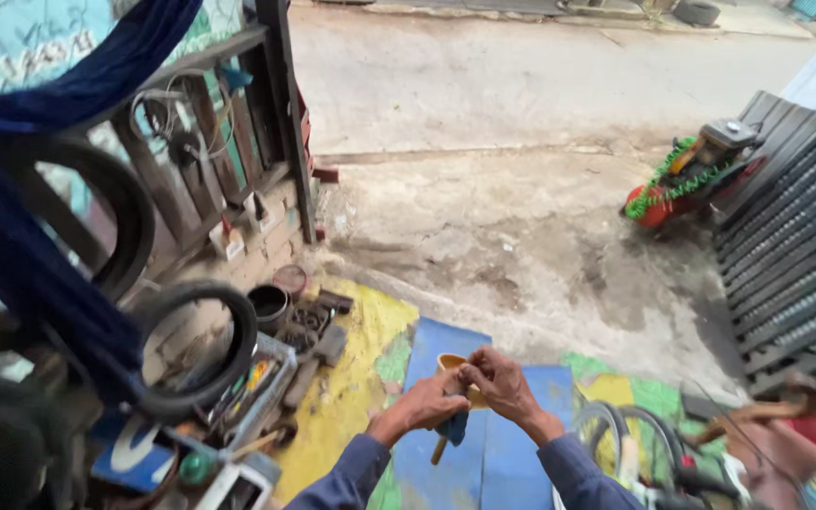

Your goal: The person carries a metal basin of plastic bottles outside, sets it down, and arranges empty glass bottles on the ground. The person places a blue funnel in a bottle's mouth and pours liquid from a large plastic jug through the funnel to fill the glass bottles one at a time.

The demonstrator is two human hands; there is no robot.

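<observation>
Gripping was observed at both hands above the blue mat. The left hand was closed around a wooden-handled tool, whose head was wrapped in blue cloth and could not be identified. The right hand was curled, fingers narrow, on a small orange cup-shaped piece, largely hidden by the fingers. Left of the mat, a black tyre was noted beside cluttered parts. Right of the mat, a bicycle wheel was cut off by the frame edge.
</observation>
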